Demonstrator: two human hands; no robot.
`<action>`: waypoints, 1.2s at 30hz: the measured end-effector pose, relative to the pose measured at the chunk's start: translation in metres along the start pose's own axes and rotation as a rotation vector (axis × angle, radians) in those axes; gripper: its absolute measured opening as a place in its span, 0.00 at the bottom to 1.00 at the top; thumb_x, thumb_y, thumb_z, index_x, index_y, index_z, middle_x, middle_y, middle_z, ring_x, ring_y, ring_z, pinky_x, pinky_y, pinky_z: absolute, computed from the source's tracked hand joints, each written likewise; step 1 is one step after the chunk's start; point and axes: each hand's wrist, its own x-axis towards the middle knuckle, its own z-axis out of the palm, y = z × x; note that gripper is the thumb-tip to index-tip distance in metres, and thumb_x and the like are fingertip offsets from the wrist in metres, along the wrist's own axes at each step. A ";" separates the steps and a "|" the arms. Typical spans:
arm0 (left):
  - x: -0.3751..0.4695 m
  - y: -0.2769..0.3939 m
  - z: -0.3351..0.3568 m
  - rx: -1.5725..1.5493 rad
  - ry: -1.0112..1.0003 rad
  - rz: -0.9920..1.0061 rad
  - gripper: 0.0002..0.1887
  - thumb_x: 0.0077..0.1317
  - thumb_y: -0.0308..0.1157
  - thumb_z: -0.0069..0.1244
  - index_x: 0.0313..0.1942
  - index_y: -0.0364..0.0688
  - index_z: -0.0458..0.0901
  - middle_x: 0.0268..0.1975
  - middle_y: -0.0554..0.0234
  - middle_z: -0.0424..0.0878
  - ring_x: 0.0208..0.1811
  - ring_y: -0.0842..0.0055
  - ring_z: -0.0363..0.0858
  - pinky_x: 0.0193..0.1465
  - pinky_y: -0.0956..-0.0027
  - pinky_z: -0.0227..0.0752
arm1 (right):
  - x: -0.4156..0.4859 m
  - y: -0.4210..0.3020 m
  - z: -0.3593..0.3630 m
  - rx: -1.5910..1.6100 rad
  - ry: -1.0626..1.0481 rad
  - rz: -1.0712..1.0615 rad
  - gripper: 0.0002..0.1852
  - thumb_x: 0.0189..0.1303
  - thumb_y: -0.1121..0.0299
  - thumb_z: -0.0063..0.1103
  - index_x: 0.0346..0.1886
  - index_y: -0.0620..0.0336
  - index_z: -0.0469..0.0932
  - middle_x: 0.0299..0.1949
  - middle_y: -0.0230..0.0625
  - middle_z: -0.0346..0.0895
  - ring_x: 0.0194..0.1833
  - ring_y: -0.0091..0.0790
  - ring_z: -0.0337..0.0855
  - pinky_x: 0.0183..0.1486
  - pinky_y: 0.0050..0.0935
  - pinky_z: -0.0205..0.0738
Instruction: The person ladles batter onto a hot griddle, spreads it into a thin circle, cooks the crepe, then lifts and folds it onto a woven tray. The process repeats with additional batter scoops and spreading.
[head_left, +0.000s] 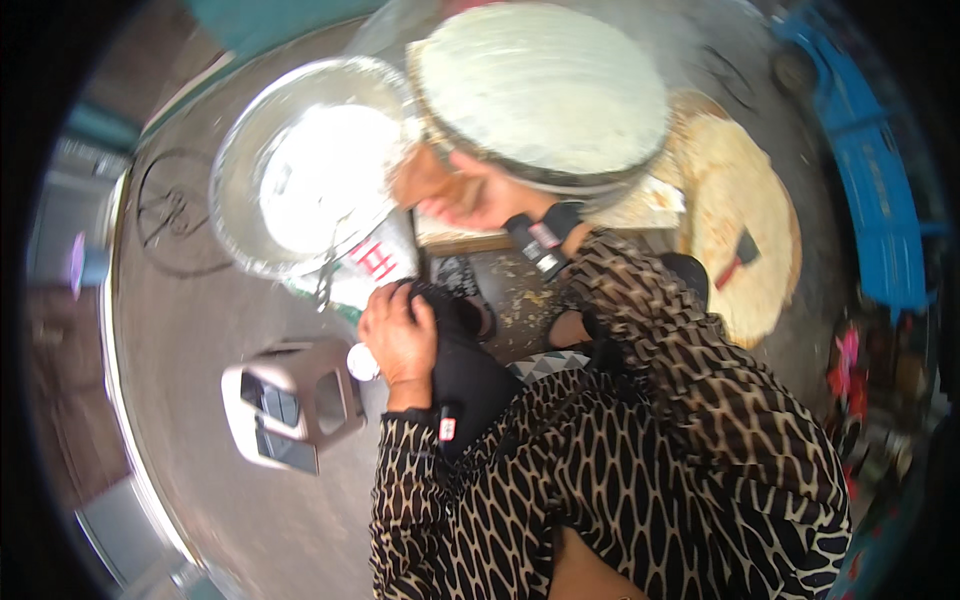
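Note:
My left hand (400, 337) rests on my black-clad left knee, fingers slightly spread, holding nothing. My right hand (484, 199), blurred, is at the near left edge of a round griddle (547, 86) covered by a thin pale layer. A blurred brown tool (421, 178), seemingly wooden, is in its fingers; its exact shape cannot be made out. The tool lies beside the rim of a big metal basin (236, 232) containing a bright white mass (330, 172). Right of the griddle lies a pile of thin pale flatbreads (739, 172), topped by a scraper with a red handle (739, 259).
A plastic stool (330, 405) stands left of my knee, with dark flat items on its seat. A printed sack (375, 259) is under the basin's near side. Crumbs (525, 292) litter the floor between my feet. A blue metal frame (870, 172) runs along the far right.

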 end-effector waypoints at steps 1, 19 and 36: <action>0.000 0.001 0.001 0.021 -0.006 0.005 0.14 0.61 0.36 0.54 0.45 0.43 0.84 0.51 0.61 0.82 0.60 0.65 0.76 0.62 0.57 0.63 | -0.007 0.008 -0.012 -0.202 0.230 -0.122 0.38 0.70 0.42 0.52 0.66 0.71 0.64 0.52 0.56 0.77 0.48 0.44 0.83 0.47 0.35 0.84; -0.003 -0.021 0.012 0.205 -0.109 0.138 0.17 0.68 0.37 0.47 0.51 0.39 0.82 0.56 0.51 0.80 0.59 0.55 0.76 0.63 0.53 0.67 | -0.519 0.020 -0.267 -0.227 1.872 -0.915 0.14 0.64 0.60 0.53 0.37 0.62 0.79 0.28 0.36 0.81 0.23 0.29 0.80 0.23 0.29 0.73; 0.018 0.015 0.010 0.364 -0.196 0.207 0.18 0.69 0.38 0.46 0.52 0.38 0.82 0.56 0.51 0.80 0.59 0.54 0.75 0.64 0.53 0.67 | -0.514 -0.061 -0.297 -0.888 2.272 -0.278 0.21 0.57 0.55 0.60 0.46 0.61 0.81 0.45 0.50 0.84 0.51 0.50 0.84 0.54 0.46 0.77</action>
